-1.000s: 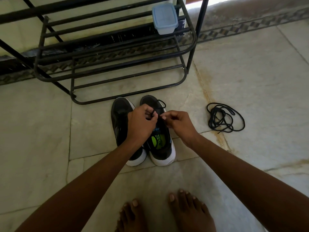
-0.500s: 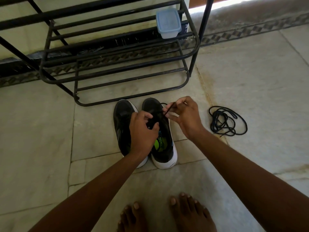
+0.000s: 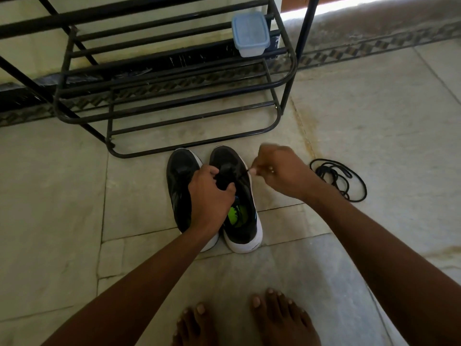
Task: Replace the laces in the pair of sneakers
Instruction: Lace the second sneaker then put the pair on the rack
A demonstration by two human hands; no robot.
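While two bare feet [image 3: 245, 320] are standing at the bottom centre of the frame on the pale stone floor [image 3: 374, 116], both forearms are reaching up toward the middle. At centre frame the left hand [image 3: 210, 196] is curling over the tongue area of the right-hand sneaker [image 3: 240, 216], its fingers gripping the upper there. Just right of it, the right hand [image 3: 280, 171] is pinching a thin black lace [image 3: 245, 172] that is running taut from the sneaker's eyelets to its fingertips; that hand is slightly blurred. Beside this shoe, touching it on the left, the other sneaker [image 3: 179, 181] is sitting with its heel partly hidden under the left wrist. Both are black with white soles, toes pointing up-frame. Toward the right of centre, a loose coil of black laces [image 3: 339, 178] is lying on the floor, apart from the shoes. Farther up, a black metal shoe rack [image 3: 159, 81] is filling the upper left, and a small lidded plastic container [image 3: 250, 33] is resting on its rails near the top centre.
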